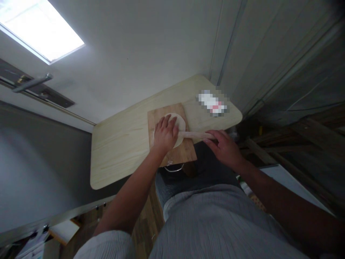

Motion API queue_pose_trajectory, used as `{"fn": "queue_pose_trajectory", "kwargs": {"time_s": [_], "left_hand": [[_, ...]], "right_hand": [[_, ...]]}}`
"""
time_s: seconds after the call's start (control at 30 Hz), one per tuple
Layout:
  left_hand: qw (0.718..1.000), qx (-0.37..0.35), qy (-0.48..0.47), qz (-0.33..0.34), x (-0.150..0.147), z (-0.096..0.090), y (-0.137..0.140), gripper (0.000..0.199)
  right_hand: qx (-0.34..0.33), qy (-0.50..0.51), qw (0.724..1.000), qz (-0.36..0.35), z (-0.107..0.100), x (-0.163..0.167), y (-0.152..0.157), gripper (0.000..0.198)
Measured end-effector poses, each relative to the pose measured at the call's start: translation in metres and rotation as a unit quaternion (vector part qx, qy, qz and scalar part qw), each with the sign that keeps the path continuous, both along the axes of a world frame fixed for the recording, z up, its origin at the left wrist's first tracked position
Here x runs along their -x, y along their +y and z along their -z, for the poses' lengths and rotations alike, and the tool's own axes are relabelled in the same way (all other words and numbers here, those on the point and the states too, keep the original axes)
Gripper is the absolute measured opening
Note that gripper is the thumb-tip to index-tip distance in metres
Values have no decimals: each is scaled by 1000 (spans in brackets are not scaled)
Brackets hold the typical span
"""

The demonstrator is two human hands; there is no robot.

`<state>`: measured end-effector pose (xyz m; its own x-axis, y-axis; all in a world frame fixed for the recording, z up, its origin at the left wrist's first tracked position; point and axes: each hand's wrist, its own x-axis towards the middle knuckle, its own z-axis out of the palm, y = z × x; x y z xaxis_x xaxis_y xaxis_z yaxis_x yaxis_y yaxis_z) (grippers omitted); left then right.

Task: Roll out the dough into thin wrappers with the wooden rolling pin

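Observation:
A round, flat sheet of pale dough (pixel 181 123) lies on a wooden cutting board (pixel 185 152). My left hand (pixel 166 133) rests on the dough with its fingers spread, covering the left part of it. From the right, a thin wooden rolling pin (pixel 195 135) reaches over the dough's edge, its far end beside my left hand. The pin's near end is in my right hand (pixel 224 146), whose fingers are closed around it just past the table's front edge. Whether the pin's tip goes under my left hand, I cannot tell.
The board sits on a light wooden table (pixel 118 144) with rounded corners and sticks out over its front edge. A blurred-out white and red item (pixel 211 102) lies at the table's right. A pale door with a metal handle (pixel 32 83) stands behind.

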<state>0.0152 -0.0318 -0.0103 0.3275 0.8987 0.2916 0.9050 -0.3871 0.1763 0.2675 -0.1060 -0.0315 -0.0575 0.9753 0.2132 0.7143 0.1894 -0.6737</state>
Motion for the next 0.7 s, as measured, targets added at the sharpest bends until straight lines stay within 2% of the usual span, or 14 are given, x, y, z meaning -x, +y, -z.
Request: {"fn": "queue_pose_trajectory", "kwargs": {"time_s": [0.2,0.4,0.53,0.7], "left_hand": [[998,7,-43,-52,3,-8,7,44],[990,-13,-97,-100,8,-25,61,37],[985,32,-83,-145,10,-21,92,40],[982,69,-19,-177,9,-15,100,53]], "right_hand": [[-11,64,995,-70,-1,-10,19,30],[-20,45,994,-99,-10,-9,58,31],[-23,56,990,-127,-11,-2,86,33],[-9,32,993,-115,-9,1,106,34]]}}
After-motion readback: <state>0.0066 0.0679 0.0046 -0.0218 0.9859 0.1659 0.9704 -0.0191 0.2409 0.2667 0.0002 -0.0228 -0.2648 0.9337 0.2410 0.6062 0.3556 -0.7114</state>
